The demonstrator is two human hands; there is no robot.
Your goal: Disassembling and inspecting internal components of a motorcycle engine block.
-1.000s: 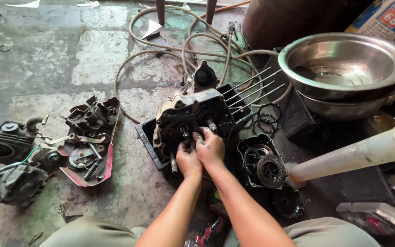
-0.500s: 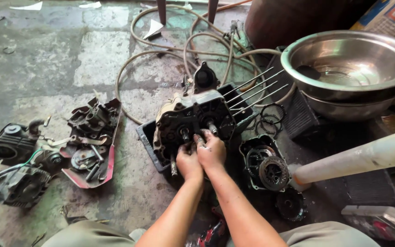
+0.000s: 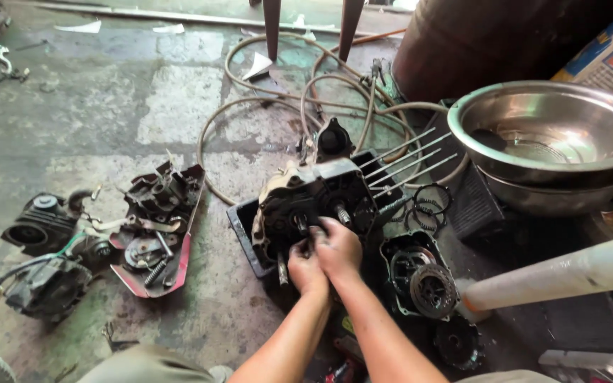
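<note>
the stained concrete floor (image 3: 108,106) fills most of the view, greasy and patchy. at the top right a dark rusty drum (image 3: 491,42) is cut off by the frame's edge, and just below it two stacked steel bowls (image 3: 548,135) sit with their right rims out of view. a pale pipe (image 3: 562,273) slants in from the right edge. loops of beige hose (image 3: 278,106) lie on the floor behind the work. the engine crankcase (image 3: 313,206) rests in a black tray (image 3: 239,227), near the middle of the floor, with four long studs (image 3: 406,159) pointing toward the bowls. left of it lies a red-edged tray of parts (image 3: 154,241), and further left a carburettor-like lump (image 3: 40,223), too grimy to make out. right of the crankcase sits a clutch cover (image 3: 416,280). the left hand (image 3: 306,269) and right hand (image 3: 338,248) press side by side on the crankcase's near face, fingers curled around something small; what they grip is hidden by the knuckles.
</note>
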